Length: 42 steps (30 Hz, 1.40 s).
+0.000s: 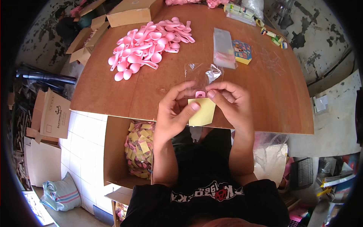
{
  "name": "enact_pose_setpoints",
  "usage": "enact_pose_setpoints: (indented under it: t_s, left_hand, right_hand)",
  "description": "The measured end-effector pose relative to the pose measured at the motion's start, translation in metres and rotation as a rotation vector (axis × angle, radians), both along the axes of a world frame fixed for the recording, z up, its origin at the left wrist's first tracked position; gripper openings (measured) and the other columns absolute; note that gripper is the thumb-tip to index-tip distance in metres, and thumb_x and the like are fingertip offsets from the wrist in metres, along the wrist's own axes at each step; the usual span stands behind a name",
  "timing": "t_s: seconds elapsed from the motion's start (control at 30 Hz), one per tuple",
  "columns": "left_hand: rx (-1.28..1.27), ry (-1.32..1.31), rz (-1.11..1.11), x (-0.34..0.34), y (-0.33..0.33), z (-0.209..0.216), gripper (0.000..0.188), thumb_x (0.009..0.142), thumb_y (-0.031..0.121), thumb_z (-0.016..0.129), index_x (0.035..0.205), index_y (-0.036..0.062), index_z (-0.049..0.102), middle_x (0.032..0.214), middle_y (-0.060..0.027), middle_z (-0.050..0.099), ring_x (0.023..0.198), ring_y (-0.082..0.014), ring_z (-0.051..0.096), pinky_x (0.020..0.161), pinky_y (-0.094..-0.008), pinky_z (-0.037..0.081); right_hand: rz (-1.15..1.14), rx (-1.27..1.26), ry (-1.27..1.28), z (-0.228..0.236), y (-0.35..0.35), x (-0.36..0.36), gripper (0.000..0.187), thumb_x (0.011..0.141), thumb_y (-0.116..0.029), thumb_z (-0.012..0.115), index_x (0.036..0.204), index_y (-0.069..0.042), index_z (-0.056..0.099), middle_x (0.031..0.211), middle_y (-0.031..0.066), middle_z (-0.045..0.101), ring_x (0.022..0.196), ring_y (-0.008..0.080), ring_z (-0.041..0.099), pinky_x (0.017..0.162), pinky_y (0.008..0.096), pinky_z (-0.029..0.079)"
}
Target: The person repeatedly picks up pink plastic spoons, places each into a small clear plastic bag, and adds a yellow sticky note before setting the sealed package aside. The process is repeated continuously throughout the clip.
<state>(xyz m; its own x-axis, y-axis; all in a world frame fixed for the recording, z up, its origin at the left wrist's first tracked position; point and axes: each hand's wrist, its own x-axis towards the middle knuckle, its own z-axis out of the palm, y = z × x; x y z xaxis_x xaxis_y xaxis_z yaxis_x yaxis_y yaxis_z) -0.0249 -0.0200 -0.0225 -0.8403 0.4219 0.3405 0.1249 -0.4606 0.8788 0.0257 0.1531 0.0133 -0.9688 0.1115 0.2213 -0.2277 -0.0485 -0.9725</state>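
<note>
Above the table's near edge, my left hand (172, 109) is closed on a yellow card (202, 112), its thumb lying flat across the card's face. The end of a pink spoon (200, 94), with a hole in it, pokes out past the card's far edge. A clear plastic bag (202, 77) with a crinkled, shiny corner spreads just beyond. My right hand (236, 104) is closed too, thumb and forefinger pinching at the bag's edge beside the card's upper right corner. Whether the spoon lies inside the bag, I cannot tell.
Many pink spoons (145, 47) lie heaped on the brown table (113, 94). Right of them are a stack of clear bags (224, 47) and blue-and-yellow cards (242, 52). A carton (113, 151) below the table's left edge holds packed spoons with yellow cards.
</note>
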Motion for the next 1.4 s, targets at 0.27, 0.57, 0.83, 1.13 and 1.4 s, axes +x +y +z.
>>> enact_pose_setpoints:
  t_s: [0.27, 0.57, 0.83, 1.13, 1.4]
  left_hand:
    - [0.079, 0.017, 0.212, 0.004, 0.009, -0.002, 0.018, 0.098, 0.005, 0.063, 0.112, -0.005, 0.069, 0.097, -0.0084, 0.073, 0.086, -0.0093, 0.066, 0.075, -0.023, 0.052]
    - [-0.041, -0.01, 0.14, -0.003, -0.006, -0.008, 0.018, 0.096, 0.004, 0.066, 0.112, -0.0047, 0.071, 0.098, -0.0107, 0.074, 0.087, -0.0108, 0.068, 0.068, -0.0217, 0.054]
    - [-0.097, 0.125, 0.099, -0.007, -0.011, -0.004, 0.016, 0.094, -0.001, 0.065, 0.108, -0.0021, 0.074, 0.096, -0.0131, 0.074, 0.083, -0.013, 0.069, 0.064, -0.022, 0.052]
    - [-0.076, 0.316, 0.113, -0.016, -0.007, -0.012, 0.02, 0.089, -0.012, 0.058, 0.098, -0.0036, 0.074, 0.092, -0.014, 0.073, 0.083, -0.0189, 0.07, 0.072, -0.028, 0.053]
    - [0.012, 0.237, 0.073, -0.022, -0.009, -0.021, 0.018, 0.088, -0.009, 0.057, 0.097, -0.0067, 0.073, 0.091, -0.0142, 0.073, 0.079, -0.0183, 0.069, 0.073, -0.0284, 0.053]
  right_hand:
    - [-0.123, 0.035, 0.111, -0.013, 0.005, 0.0, 0.016, 0.094, -0.005, 0.07, 0.106, 0.005, 0.068, 0.095, 0.0074, 0.071, 0.088, 0.0091, 0.067, 0.076, 0.0237, 0.054]
    - [0.014, -0.022, 0.109, -0.011, 0.019, 0.008, 0.015, 0.094, 0.001, 0.067, 0.108, 0.005, 0.069, 0.098, 0.0104, 0.072, 0.092, 0.0132, 0.069, 0.082, 0.026, 0.055]
    - [0.204, 0.052, 0.248, -0.019, 0.034, 0.003, 0.019, 0.093, 0.013, 0.056, 0.106, 0.007, 0.07, 0.102, 0.0147, 0.07, 0.098, 0.0174, 0.068, 0.085, 0.0284, 0.054]
    - [0.217, 0.02, 0.212, -0.023, 0.038, 0.002, 0.019, 0.093, 0.014, 0.053, 0.102, 0.008, 0.069, 0.104, 0.0146, 0.069, 0.098, 0.0178, 0.067, 0.086, 0.0301, 0.053]
    - [0.231, 0.088, 0.265, -0.023, 0.04, -0.002, 0.016, 0.093, 0.011, 0.056, 0.104, 0.008, 0.068, 0.104, 0.0152, 0.069, 0.098, 0.0176, 0.068, 0.087, 0.0301, 0.053]
